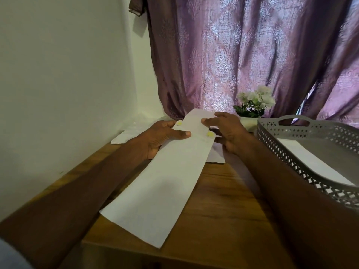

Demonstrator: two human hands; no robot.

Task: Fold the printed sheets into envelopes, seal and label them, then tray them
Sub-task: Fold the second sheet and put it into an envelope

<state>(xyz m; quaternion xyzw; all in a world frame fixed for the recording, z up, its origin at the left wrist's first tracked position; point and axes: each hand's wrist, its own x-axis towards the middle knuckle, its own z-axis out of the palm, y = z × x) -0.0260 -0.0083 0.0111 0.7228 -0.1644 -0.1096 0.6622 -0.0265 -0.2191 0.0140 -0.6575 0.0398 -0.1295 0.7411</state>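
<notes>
Envelope lay lengthwise on the wooden table, its far flap raised toward the curtain. My left hand pinched its left edge, thumb on top; my right hand pinched the flap near the yellow glue dabs. I judged the flap could crease crooked if one hand slipped, or glue could smear. The grey tray waited just right.

White envelope with yellow spots, grey lattice tray, purple damask curtain.
</notes>
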